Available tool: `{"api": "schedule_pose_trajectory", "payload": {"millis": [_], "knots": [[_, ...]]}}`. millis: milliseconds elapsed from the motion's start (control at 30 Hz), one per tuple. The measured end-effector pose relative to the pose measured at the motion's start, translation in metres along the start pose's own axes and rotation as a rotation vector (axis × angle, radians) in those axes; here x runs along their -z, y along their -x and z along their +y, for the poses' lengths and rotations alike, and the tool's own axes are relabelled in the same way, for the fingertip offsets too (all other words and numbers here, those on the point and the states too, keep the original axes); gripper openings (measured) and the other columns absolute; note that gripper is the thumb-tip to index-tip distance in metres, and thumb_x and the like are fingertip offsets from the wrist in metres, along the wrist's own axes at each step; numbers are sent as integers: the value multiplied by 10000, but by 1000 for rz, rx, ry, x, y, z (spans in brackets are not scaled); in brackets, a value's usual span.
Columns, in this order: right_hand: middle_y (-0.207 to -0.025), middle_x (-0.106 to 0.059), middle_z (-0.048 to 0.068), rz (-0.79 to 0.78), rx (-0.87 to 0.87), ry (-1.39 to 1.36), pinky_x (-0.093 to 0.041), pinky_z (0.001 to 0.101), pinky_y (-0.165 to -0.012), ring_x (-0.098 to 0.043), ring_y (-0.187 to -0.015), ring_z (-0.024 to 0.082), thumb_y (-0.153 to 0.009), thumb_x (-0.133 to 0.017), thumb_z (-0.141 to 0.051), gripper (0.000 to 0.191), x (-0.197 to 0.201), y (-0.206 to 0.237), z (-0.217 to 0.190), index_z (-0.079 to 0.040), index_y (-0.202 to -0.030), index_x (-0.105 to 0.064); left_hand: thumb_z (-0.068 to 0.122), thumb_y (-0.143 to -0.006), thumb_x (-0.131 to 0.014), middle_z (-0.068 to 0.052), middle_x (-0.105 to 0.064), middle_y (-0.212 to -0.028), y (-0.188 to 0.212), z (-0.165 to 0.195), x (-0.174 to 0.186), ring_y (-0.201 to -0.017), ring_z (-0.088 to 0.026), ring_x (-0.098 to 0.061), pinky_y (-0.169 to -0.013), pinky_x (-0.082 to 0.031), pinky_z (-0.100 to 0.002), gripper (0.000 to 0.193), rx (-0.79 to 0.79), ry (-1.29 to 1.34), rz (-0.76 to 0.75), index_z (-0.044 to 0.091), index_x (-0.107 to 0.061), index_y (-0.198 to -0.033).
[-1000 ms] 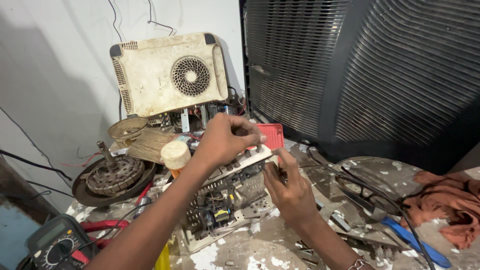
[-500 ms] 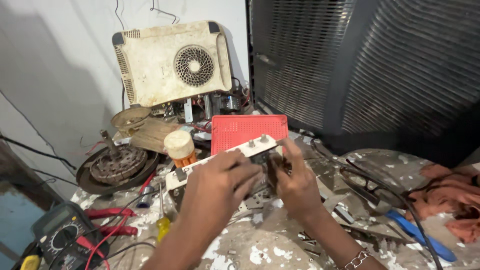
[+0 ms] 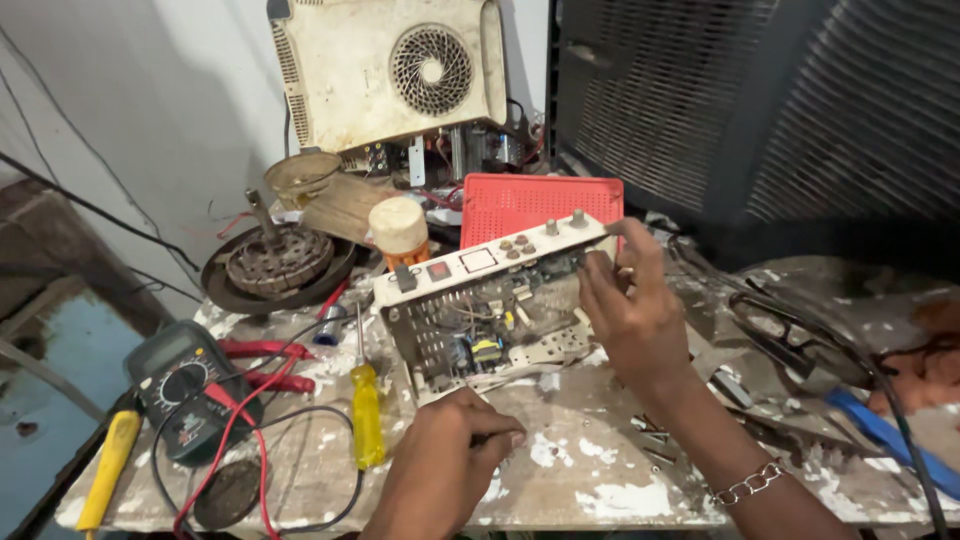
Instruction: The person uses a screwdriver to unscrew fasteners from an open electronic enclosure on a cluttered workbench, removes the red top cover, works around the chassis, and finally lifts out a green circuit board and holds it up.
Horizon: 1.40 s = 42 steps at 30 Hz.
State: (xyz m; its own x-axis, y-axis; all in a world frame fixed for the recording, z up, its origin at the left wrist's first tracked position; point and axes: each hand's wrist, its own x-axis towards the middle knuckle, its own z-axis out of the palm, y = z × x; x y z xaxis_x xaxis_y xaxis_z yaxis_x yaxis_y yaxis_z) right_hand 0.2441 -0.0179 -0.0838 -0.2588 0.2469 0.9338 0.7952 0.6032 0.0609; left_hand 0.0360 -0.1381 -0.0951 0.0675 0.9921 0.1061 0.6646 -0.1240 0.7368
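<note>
Paint-flecked bench is carrying your open circuit chassis mid-bench; your right hand is gripping its right end, your left hand is curling closed, empty, at the near edge.

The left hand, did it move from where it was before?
Yes. The left hand dropped from the top of the open metal box to the table in front of it.
</note>
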Motion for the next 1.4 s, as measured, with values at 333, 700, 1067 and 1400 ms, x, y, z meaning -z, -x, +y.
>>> {"api": "schedule_pose_trajectory", "payload": {"millis": [333,700,1067,1400], "knots": [[-1431,-466,213,-35,0,-16,-604,378,-685,-677,-931,252,-916,-791,-15,214,1,0,2,80,-1096,-725,223,-788,-797,-85,-737,-930,3,2,3,-853,-303,-721,-770,-560,-410,209,0,-112,-37,199,-851,-989],[-1446,-472,210,-11,-2,-44,-626,370,-713,-703,-951,273,-923,-789,-14,233,-4,6,6,75,-1125,-716,179,-786,-800,-96,-756,-887,-11,39,23,-753,-266,-734,-689,-570,-382,184,-208,3,179,141,-839,-962],[-1406,-503,210,-9,-16,-73,-591,419,-733,-701,-933,341,-869,-778,-32,274,-6,8,5,27,-1124,-696,222,-776,-803,-172,-748,-903,-149,98,72,-796,-310,-738,-756,-572,-408,265,-539,-244,194,110,-802,-1016],[-1381,-513,215,-24,-21,-92,-593,414,-693,-708,-880,319,-838,-786,-28,286,-10,12,7,35,-1105,-707,229,-739,-828,-125,-770,-866,-204,122,79,-788,-272,-743,-752,-588,-394,268,-630,-567,-275,65,-803,-949]]}}
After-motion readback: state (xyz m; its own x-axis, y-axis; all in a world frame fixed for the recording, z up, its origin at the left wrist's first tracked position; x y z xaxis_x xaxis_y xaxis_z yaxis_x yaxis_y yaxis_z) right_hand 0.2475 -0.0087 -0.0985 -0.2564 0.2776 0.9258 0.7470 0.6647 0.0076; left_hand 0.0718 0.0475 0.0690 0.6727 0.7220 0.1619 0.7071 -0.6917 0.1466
